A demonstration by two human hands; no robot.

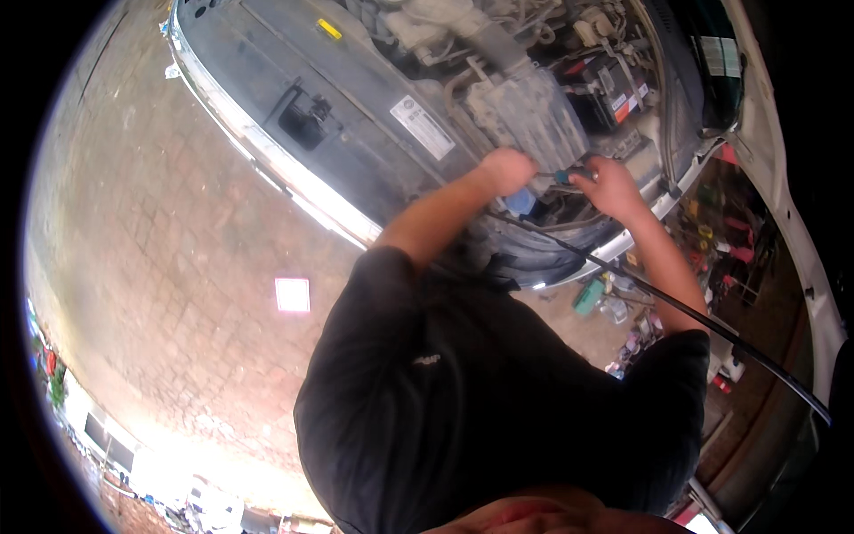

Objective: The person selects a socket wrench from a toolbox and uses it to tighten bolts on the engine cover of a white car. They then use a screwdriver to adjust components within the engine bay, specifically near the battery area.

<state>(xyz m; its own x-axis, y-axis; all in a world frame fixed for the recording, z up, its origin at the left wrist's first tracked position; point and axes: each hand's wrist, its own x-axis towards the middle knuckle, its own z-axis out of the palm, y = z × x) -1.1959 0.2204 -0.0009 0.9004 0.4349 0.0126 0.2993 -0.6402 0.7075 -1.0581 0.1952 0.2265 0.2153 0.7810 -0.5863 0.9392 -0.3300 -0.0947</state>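
Observation:
I lean over an open car engine bay point(525, 116). My right hand point(612, 189) grips a screwdriver point(564, 175) by its teal handle, low at the bay's front edge. The thin metal shaft points toward my left hand point(505, 169), which is curled into a fist at the tip. What the fist encloses is hidden. A blue part point(520, 203) shows just beneath my left hand. Both of my forearms reach up from a black T-shirt.
A thin black hood prop rod point(676, 307) slants under my right arm. The battery point(614, 93) sits behind my hands. The dark front panel point(356, 133) carries a white sticker. Tools and bottles point(623, 307) lie on the ground. Brick paving point(178, 267) is at left.

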